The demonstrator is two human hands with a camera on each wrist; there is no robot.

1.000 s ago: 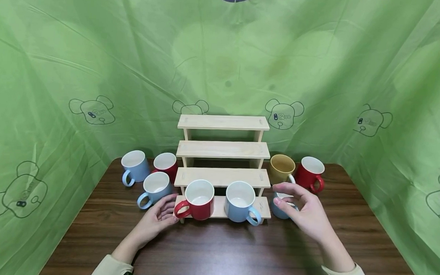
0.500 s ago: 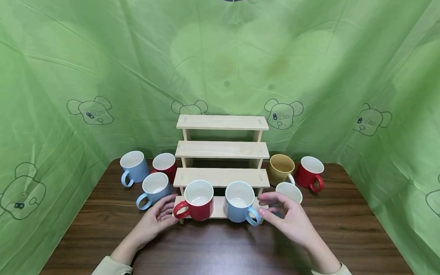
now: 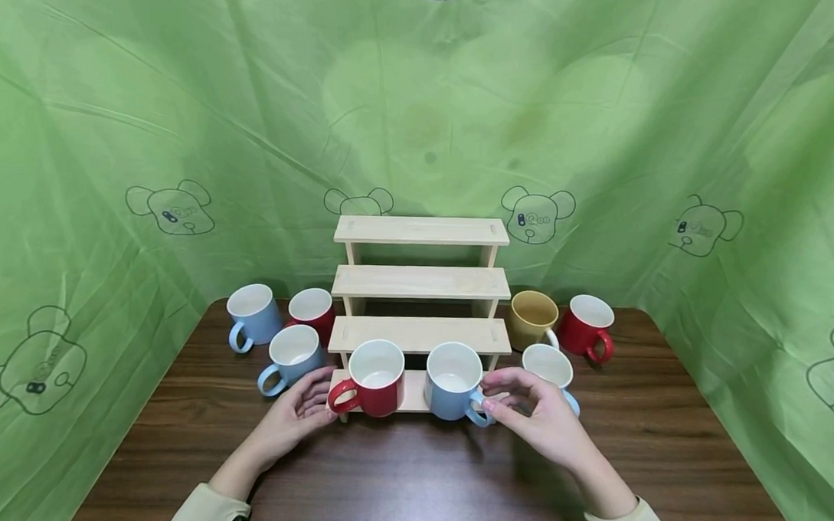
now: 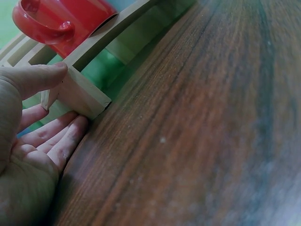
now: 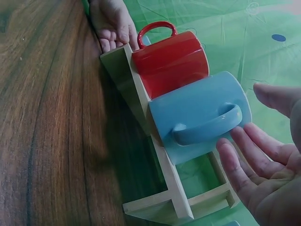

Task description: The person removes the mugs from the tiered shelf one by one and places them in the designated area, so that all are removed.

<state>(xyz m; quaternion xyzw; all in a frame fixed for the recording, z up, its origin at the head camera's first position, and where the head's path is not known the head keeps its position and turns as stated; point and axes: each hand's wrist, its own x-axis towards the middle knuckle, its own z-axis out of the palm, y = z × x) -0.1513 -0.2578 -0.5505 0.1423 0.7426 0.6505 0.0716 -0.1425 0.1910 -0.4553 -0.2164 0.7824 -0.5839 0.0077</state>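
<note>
A pale wooden step rack (image 3: 421, 334) stands on the dark wood table. On its lowest step, a red mug (image 3: 382, 396) and a light blue mug (image 3: 445, 396) sit upright side by side, white inside. My left hand (image 3: 289, 423) holds the left end of that step; in the left wrist view the thumb lies over its corner and the fingers (image 4: 70, 136) reach round the side. My right hand (image 3: 544, 420) is beside the blue mug's handle, holding nothing. In the right wrist view its thumb stands apart and the fingertips (image 5: 237, 134) are right at the handle.
To the rack's left stand two blue mugs (image 3: 296, 360) and a red one (image 3: 315, 317). On its right are a yellow mug (image 3: 530, 330), a red mug (image 3: 581, 333) and a blue mug (image 3: 548, 366) behind my right hand. Green cloth (image 3: 422, 123) encloses the table.
My right hand has moved left from over the blue mug on the table to the handle of the blue mug on the rack. The left hand stays at the rack's end.
</note>
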